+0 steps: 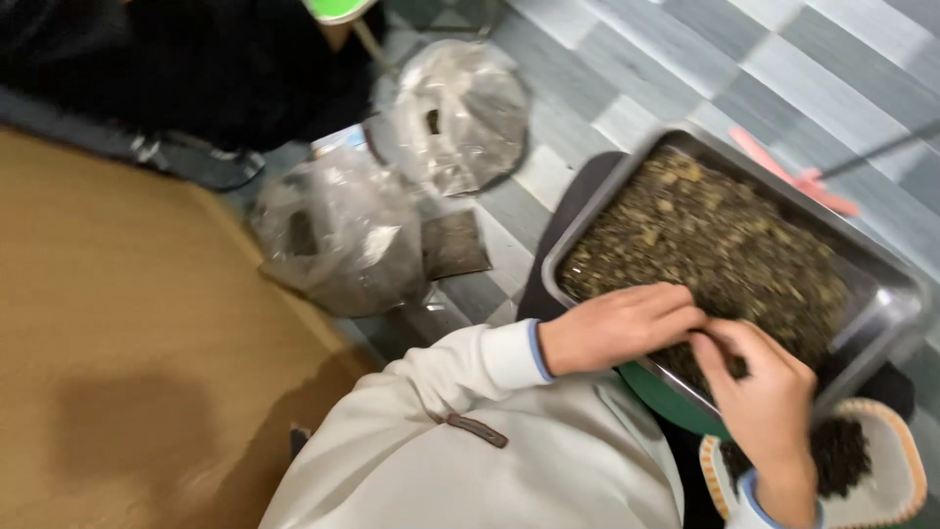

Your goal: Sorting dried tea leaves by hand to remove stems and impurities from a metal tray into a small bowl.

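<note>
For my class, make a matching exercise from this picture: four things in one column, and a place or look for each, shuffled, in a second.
1. metal tray
2. clear plastic bags
3. left hand
4. small dish

a. on the checkered floor
b. resting on the leafy material in the tray
c. filled with dried leafy bits
d. orange-trimmed, holding dark bits

Pairs: 1-c, 2-a, 3-b, 4-d

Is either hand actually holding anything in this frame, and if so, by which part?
It cannot be told for sure. The left hand lies flat on the loose brown bits in the metal tray; the right hand's fingertips meet over them, possibly pinching a bit.
</note>
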